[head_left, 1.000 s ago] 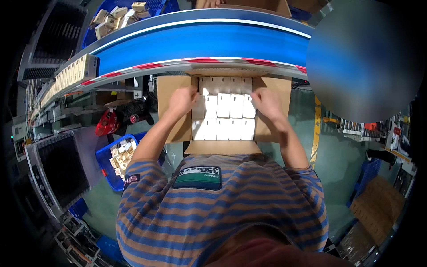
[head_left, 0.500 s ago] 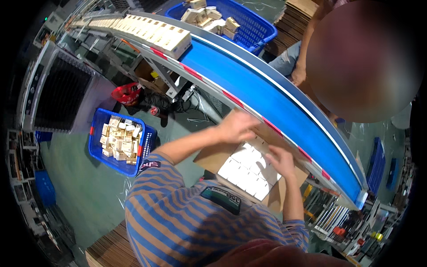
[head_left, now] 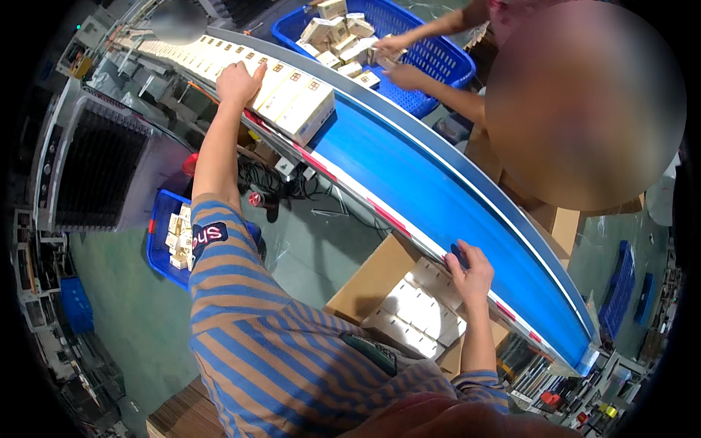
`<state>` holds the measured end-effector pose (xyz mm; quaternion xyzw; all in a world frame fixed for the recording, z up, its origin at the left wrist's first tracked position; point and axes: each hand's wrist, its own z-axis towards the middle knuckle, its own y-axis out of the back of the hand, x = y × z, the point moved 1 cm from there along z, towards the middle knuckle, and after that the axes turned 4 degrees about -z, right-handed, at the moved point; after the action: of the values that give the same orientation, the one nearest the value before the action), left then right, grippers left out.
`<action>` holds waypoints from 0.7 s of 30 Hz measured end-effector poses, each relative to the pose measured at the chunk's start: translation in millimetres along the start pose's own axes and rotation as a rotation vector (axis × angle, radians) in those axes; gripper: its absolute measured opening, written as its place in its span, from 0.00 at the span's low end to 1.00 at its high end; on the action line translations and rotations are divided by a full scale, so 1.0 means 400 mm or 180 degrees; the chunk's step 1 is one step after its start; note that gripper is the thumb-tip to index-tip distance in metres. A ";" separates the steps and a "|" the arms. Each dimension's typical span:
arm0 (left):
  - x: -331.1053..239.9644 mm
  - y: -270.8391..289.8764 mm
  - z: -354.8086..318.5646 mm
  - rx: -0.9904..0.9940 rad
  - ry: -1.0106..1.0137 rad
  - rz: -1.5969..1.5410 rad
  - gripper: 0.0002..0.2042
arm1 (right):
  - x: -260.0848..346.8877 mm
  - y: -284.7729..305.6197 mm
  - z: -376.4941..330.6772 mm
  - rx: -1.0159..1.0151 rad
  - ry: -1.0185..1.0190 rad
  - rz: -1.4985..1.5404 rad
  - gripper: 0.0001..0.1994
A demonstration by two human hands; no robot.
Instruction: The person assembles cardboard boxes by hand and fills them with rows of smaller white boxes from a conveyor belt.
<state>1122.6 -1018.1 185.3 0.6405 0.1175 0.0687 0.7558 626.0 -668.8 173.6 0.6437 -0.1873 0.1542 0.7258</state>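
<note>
A row of small white-and-cream cartons [head_left: 296, 102] lines the blue conveyor belt [head_left: 409, 168], packed side by side. My left hand [head_left: 239, 82] is stretched out to the row and rests on its near side, thumb apart from the bent fingers; its fingertips are partly hidden. My right hand [head_left: 473, 274] is at the belt's near edge, fingers apart and holding nothing. Below it stands an open brown cardboard box [head_left: 365, 285], with several white cartons [head_left: 416, 310] packed in it.
Across the belt, a co-worker's hands [head_left: 398, 66] reach into a blue basket [head_left: 445, 69] of loose cartons. Another blue basket [head_left: 157, 252] with cartons stands on the floor at left. Flat cardboard [head_left: 186, 409] is stacked at lower left.
My left hand has gone from above the cardboard box up to the carton row. My right hand has risen to the belt edge. The row's front end has advanced slightly rightward.
</note>
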 end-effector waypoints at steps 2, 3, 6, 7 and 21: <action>-0.056 0.013 0.006 0.0317 0.0029 -0.0076 0.43 | -0.001 -0.001 -0.004 0.0015 -0.0044 0.0008 0.17; -0.081 0.018 0.001 0.0572 -0.0021 -0.0463 0.43 | -0.005 0.004 -0.007 -0.0009 -0.0082 0.0011 0.18; -0.136 -0.021 -0.035 0.1296 -0.0302 -0.1331 0.42 | -0.010 0.007 -0.006 -0.0034 -0.0120 0.0197 0.19; -0.146 -0.056 -0.047 0.1495 -0.0448 -0.1442 0.42 | -0.023 -0.001 -0.001 0.0005 -0.0268 0.0423 0.21; -0.718 0.126 -0.855 0.2278 -0.1856 -0.3743 0.31 | -0.155 0.249 -0.145 -0.1211 -0.1271 0.1703 0.33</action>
<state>757.4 -757.0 208.6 0.6711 0.2506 -0.5619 0.4137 529.2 -598.0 225.8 0.4433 -0.5116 0.1722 0.7156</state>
